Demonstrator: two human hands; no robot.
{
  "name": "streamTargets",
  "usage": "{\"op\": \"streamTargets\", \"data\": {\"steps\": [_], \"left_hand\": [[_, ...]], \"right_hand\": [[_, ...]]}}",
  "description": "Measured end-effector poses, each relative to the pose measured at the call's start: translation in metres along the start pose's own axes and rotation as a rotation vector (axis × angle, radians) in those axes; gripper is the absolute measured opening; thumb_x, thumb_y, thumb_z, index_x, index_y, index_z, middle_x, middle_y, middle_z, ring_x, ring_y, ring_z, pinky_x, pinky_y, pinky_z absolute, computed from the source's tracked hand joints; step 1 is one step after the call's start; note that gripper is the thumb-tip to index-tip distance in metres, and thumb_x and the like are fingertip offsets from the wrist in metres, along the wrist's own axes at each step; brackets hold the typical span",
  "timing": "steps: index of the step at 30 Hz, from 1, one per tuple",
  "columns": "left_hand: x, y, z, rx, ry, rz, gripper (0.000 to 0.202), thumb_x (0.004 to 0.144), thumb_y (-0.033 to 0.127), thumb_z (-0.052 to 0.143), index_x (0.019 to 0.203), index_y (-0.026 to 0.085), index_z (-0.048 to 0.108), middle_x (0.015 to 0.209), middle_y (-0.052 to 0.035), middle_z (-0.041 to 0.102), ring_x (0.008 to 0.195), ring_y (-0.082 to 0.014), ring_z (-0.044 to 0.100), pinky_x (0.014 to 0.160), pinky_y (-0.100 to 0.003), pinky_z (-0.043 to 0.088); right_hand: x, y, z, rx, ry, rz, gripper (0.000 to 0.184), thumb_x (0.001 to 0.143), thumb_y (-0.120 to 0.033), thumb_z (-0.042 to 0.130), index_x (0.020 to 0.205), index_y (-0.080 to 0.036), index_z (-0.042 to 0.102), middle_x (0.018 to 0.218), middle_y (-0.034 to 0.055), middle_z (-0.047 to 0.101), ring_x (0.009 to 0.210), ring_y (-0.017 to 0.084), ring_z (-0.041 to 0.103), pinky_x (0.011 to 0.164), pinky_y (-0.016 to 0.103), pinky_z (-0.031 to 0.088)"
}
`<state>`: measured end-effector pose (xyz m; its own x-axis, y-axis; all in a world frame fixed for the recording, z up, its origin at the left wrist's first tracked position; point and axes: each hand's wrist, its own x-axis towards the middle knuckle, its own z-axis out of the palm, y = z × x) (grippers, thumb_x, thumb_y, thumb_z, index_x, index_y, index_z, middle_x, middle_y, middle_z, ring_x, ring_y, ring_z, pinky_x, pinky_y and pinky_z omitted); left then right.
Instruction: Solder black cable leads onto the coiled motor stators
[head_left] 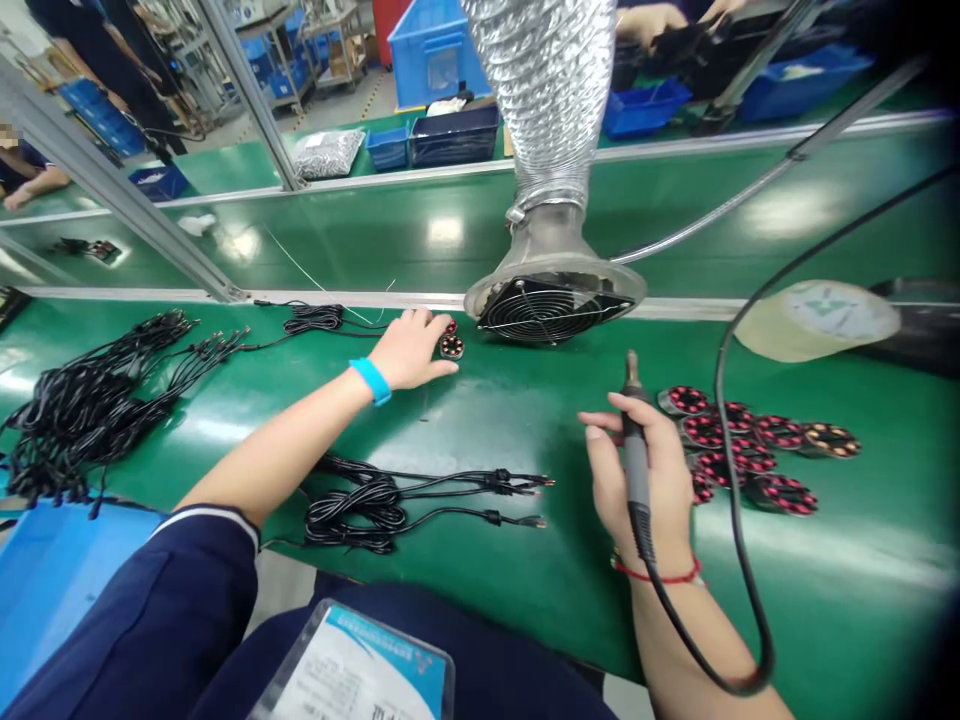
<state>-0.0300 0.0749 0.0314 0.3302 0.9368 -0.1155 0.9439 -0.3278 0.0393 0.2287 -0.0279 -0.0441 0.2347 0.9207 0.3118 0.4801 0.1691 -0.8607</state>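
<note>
My left hand [409,350], with a blue wristband, reaches forward over the green bench and its fingers rest on a small round red-coiled part [451,346], next to a second one [450,327]. My right hand [641,470] is closed round a soldering iron [634,440], tip pointing up, its black cord [731,480] looping back past my wrist. Several more round red-coiled parts [742,450] lie in a cluster just right of that hand. Coiled black cables with plugs [390,495] lie between my arms.
A fume extractor fan [553,300] on a silver duct stands behind the hands. A big pile of black cables [90,400] lies at the left, a roll of tape [817,318] at the right. Blue bins [450,135] and other people stand beyond the conveyor.
</note>
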Motion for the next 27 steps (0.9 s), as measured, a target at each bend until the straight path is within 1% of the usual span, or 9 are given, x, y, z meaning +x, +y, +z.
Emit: {"op": "streamTargets", "data": {"steps": [2, 4, 6, 9, 12, 15, 20, 24, 27], "left_hand": [[0.013, 0.009, 0.016, -0.006, -0.021, -0.071, 0.073, 0.084, 0.055, 0.063, 0.139, 0.009, 0.049, 0.129, -0.0201, 0.056, 0.121, -0.0358, 0.052, 0.102, -0.045, 0.044], [0.020, 0.011, 0.026, -0.005, -0.002, -0.115, 0.069, 0.086, 0.056, 0.060, 0.135, 0.008, 0.052, 0.128, -0.0211, 0.057, 0.121, -0.0362, 0.053, 0.102, -0.045, 0.044], [0.023, 0.008, 0.031, -0.011, 0.016, -0.128, 0.061, 0.088, 0.053, 0.057, 0.131, 0.009, 0.055, 0.124, -0.0190, 0.061, 0.119, -0.0335, 0.056, 0.100, -0.042, 0.045], [0.032, -0.002, 0.031, -0.032, 0.029, -0.153, 0.053, 0.089, 0.050, 0.056, 0.127, 0.013, 0.056, 0.121, -0.0150, 0.064, 0.113, -0.0289, 0.062, 0.095, -0.036, 0.049], [0.058, -0.014, 0.024, -0.051, 0.061, -0.204, 0.051, 0.091, 0.048, 0.054, 0.126, 0.012, 0.055, 0.123, -0.0151, 0.065, 0.111, -0.0280, 0.064, 0.091, -0.035, 0.050], [0.101, -0.021, 0.014, -0.065, 0.103, -0.240, 0.048, 0.094, 0.045, 0.051, 0.125, 0.008, 0.055, 0.123, -0.0178, 0.065, 0.112, -0.0287, 0.064, 0.091, -0.035, 0.050], [0.164, -0.005, -0.003, -0.077, 0.172, -0.194, 0.048, 0.096, 0.043, 0.049, 0.127, 0.007, 0.055, 0.126, -0.0181, 0.063, 0.114, -0.0264, 0.063, 0.093, -0.033, 0.051], [0.173, 0.011, -0.013, -0.055, 0.184, -0.077, 0.038, 0.099, 0.041, 0.047, 0.123, 0.014, 0.060, 0.123, -0.0113, 0.064, 0.108, -0.0200, 0.064, 0.095, -0.037, 0.053], [0.156, -0.007, -0.026, -0.002, 0.232, -0.065, 0.039, 0.096, 0.042, 0.055, 0.126, 0.017, 0.059, 0.127, -0.0108, 0.061, 0.113, -0.0217, 0.061, 0.098, -0.045, 0.053]], "right_hand": [[-0.001, 0.001, -0.001, 0.004, -0.021, 0.015, 0.036, 0.088, -0.034, 0.056, 0.121, -0.021, 0.057, 0.098, 0.0075, 0.072, 0.083, 0.018, 0.068, 0.086, 0.041, 0.055], [-0.002, 0.001, -0.002, -0.005, -0.037, 0.020, 0.036, 0.088, -0.034, 0.056, 0.122, -0.021, 0.056, 0.100, 0.0079, 0.071, 0.092, 0.020, 0.068, 0.094, 0.044, 0.053], [-0.003, -0.001, -0.003, -0.021, -0.054, 0.016, 0.035, 0.089, -0.033, 0.056, 0.122, -0.021, 0.057, 0.101, 0.0077, 0.072, 0.098, 0.021, 0.067, 0.099, 0.046, 0.050], [-0.004, -0.006, -0.005, -0.046, -0.088, 0.005, 0.033, 0.090, -0.034, 0.055, 0.121, -0.022, 0.058, 0.100, 0.0070, 0.072, 0.096, 0.021, 0.067, 0.095, 0.045, 0.052], [-0.003, -0.010, -0.005, -0.070, -0.106, -0.072, 0.031, 0.092, -0.033, 0.054, 0.120, -0.022, 0.058, 0.097, 0.0071, 0.072, 0.091, 0.021, 0.068, 0.088, 0.041, 0.054], [-0.001, -0.011, -0.005, -0.124, -0.090, -0.175, 0.029, 0.093, -0.031, 0.052, 0.120, -0.021, 0.057, 0.094, 0.0068, 0.072, 0.090, 0.020, 0.067, 0.083, 0.036, 0.055], [0.005, -0.006, -0.005, -0.240, -0.057, -0.334, 0.025, 0.095, -0.030, 0.050, 0.118, -0.021, 0.056, 0.089, 0.0050, 0.072, 0.085, 0.019, 0.067, 0.075, 0.031, 0.056], [0.008, 0.001, -0.005, -0.301, -0.060, -0.399, 0.027, 0.097, -0.033, 0.049, 0.119, -0.021, 0.055, 0.089, 0.0049, 0.071, 0.084, 0.020, 0.067, 0.072, 0.031, 0.056], [0.008, 0.006, -0.005, -0.325, -0.102, -0.404, 0.030, 0.096, -0.031, 0.050, 0.124, -0.022, 0.054, 0.091, 0.0044, 0.071, 0.085, 0.020, 0.068, 0.074, 0.031, 0.056]]}}
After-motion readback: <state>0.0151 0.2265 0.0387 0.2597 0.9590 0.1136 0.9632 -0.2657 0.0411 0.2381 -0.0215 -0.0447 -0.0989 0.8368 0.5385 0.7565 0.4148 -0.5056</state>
